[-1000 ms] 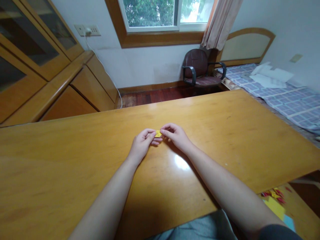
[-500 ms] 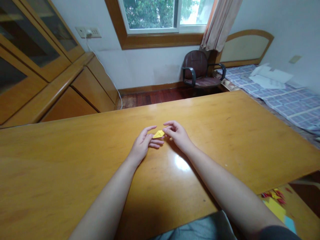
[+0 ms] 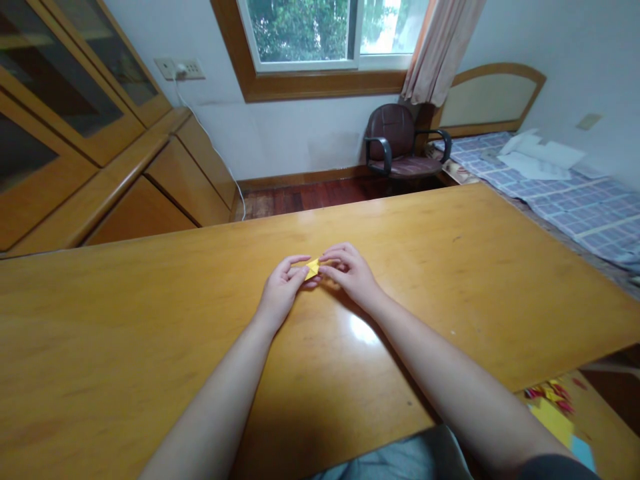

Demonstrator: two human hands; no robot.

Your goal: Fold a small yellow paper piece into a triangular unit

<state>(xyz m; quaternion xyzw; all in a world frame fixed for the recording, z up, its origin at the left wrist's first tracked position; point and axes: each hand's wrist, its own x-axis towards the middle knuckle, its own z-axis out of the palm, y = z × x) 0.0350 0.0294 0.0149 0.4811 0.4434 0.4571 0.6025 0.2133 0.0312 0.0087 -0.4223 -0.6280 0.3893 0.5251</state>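
Note:
Between my hands, just above the wooden table (image 3: 150,320), is a small piece of folded yellow paper (image 3: 313,269) with creased, pointed edges. My left hand (image 3: 286,287) pinches its left end, thumb on top and fingers beneath. From the right, my right hand (image 3: 353,273) has thumb and index finger at the paper's right end, seemingly gripping it. Its other fingers are curled. Parts of the paper are covered by my fingertips.
Low at the right, a surface holds yellow paper sheets (image 3: 553,421), a light blue sheet (image 3: 583,453) and small red and yellow folded pieces (image 3: 553,395). Past the table stand an office chair (image 3: 397,143), a bed (image 3: 580,207) and a wooden cabinet (image 3: 165,180).
My right hand has moved slightly left, its fingers closing in on the paper's right end. The yellow paper has shifted a little left and turned, looking shorter.

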